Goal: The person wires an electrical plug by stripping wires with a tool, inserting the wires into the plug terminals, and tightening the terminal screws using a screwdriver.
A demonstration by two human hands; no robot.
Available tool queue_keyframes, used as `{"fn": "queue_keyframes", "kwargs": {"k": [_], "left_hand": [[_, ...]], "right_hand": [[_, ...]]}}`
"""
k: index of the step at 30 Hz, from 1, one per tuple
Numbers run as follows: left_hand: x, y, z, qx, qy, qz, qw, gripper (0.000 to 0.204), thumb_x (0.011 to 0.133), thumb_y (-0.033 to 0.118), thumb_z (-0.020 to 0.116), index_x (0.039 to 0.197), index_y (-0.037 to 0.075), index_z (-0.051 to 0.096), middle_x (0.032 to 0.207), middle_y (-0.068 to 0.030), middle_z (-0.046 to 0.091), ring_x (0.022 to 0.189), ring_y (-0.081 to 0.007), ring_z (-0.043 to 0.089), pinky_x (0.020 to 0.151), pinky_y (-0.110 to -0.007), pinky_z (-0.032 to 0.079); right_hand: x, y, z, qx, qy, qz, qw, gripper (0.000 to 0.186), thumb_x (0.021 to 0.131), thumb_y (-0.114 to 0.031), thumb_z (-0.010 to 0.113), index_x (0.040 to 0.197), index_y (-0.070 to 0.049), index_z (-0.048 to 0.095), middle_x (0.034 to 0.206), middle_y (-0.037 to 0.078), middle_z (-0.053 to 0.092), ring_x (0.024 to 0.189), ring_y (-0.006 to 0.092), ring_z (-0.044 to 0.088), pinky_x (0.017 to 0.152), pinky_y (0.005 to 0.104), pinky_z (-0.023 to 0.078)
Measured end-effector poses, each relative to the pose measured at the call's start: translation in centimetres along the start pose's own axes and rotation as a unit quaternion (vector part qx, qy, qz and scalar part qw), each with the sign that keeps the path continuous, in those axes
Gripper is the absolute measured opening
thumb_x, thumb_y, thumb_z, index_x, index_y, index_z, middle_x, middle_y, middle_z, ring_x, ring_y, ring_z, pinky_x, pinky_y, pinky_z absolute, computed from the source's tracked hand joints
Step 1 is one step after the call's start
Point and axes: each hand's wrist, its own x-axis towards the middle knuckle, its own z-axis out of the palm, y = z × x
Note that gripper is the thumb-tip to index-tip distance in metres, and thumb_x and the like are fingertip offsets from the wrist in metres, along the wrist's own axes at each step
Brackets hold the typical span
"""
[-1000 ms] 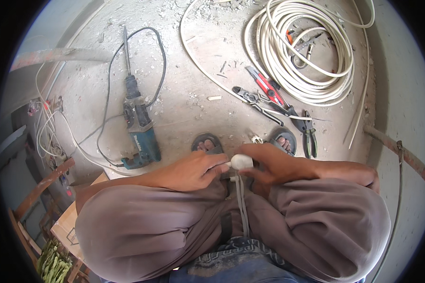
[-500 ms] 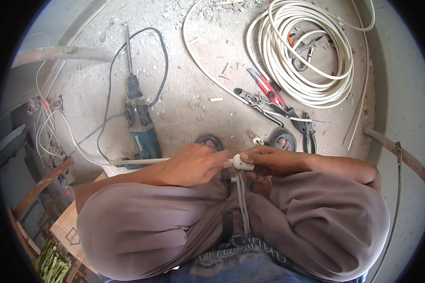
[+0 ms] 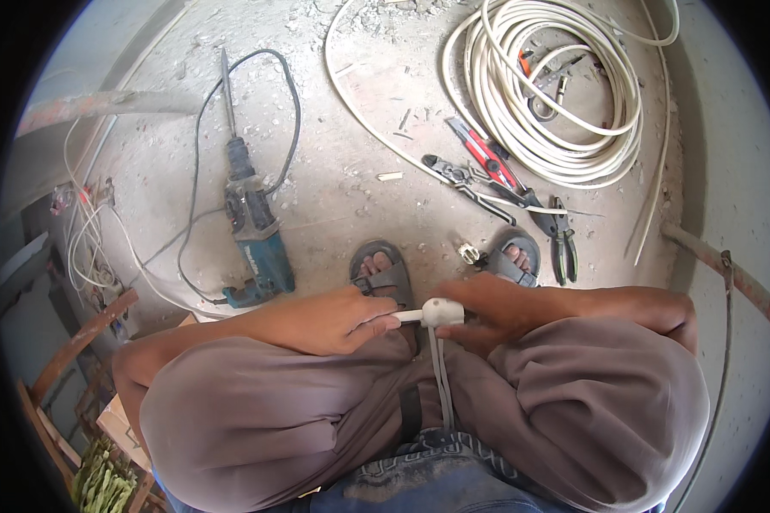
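My left hand (image 3: pixel 357 321) is closed round a short length of white cable (image 3: pixel 409 316) in front of my lap. The cable runs into a white rounded plug-like fitting (image 3: pixel 441 313), whose exact kind I cannot make out. My right hand (image 3: pixel 489 306) grips the fitting's right end, with some fingers hidden or blurred. Two grey trouser drawstrings (image 3: pixel 441 368) hang just below it. On the floor beyond my right hand lie pliers (image 3: pixel 562 248), a wire stripper (image 3: pixel 466 184) and a red utility knife (image 3: pixel 485 156).
A large coil of white cable (image 3: pixel 479 94) lies at the far right, with a loose strand curving left. A teal rotary hammer (image 3: pixel 261 248) with a black cord rests at left. My sandalled feet (image 3: pixel 381 267) stand close beyond my hands. Debris covers the far floor; a cardboard box (image 3: pixel 120 427) sits at lower left.
My left hand has shifted left and slightly nearer, baring more cable beside the fitting. The fitting has moved slightly right and nearer. The cable stretch seen left of my left hand no longer shows.
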Motion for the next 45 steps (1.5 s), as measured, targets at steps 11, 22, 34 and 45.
{"fn": "queue_keyframes", "kwargs": {"k": [11, 22, 34, 45], "left_hand": [[0.4, 0.3, -0.5, 0.049, 0.093, 0.02, 0.994, 0.03, 0.105, 0.027, 0.051, 0.096, 0.0, 0.059, 0.064, -0.0251, 0.057, 0.06, -0.0469, 0.057, 0.059, -0.053, 0.044], [0.6, 0.3, -0.4, 0.104, 0.092, 0.014, 0.99, 0.027, 0.104, 0.025, 0.054, 0.095, 0.0, 0.057, 0.064, -0.0245, 0.057, 0.06, -0.046, 0.059, 0.058, -0.052, 0.044], [0.3, 0.4, -0.1, 0.039, 0.091, 0.014, 0.995, 0.03, 0.104, 0.027, 0.053, 0.091, 0.0, 0.056, 0.062, -0.0252, 0.056, 0.059, -0.0465, 0.058, 0.056, -0.054, 0.044], [-0.1, 1.1, 0.1, 0.2, 0.112, 0.015, 0.973, 0.032, 0.103, 0.03, 0.056, 0.089, 0.002, 0.056, 0.059, -0.022, 0.055, 0.056, -0.0441, 0.058, 0.055, -0.053, 0.046]], "right_hand": [[0.4, -1.4, -1.4, -0.009, 0.161, -0.068, 0.985, 0.045, 0.098, -0.037, 0.066, 0.126, -0.002, 0.057, 0.098, 0.011, 0.061, 0.085, 0.0221, 0.062, 0.075, 0.0371, 0.051], [1.0, -0.5, -1.6, 0.165, 0.049, 0.063, 0.983, 0.041, 0.097, -0.04, 0.067, 0.111, -0.002, 0.064, 0.088, 0.008, 0.065, 0.079, 0.0199, 0.065, 0.072, 0.0346, 0.05], [0.1, -2.1, -2.4, -0.437, 0.064, -0.144, 0.886, 0.057, 0.088, -0.044, 0.069, 0.126, -0.004, 0.056, 0.104, 0.009, 0.06, 0.098, 0.0262, 0.059, 0.086, 0.0368, 0.045], [1.2, -0.6, -2.2, 0.35, -0.089, 0.158, 0.919, 0.051, 0.106, -0.053, 0.043, 0.114, -0.006, 0.062, 0.082, 0.0, 0.055, 0.079, 0.0127, 0.053, 0.076, 0.0286, 0.045]]}}
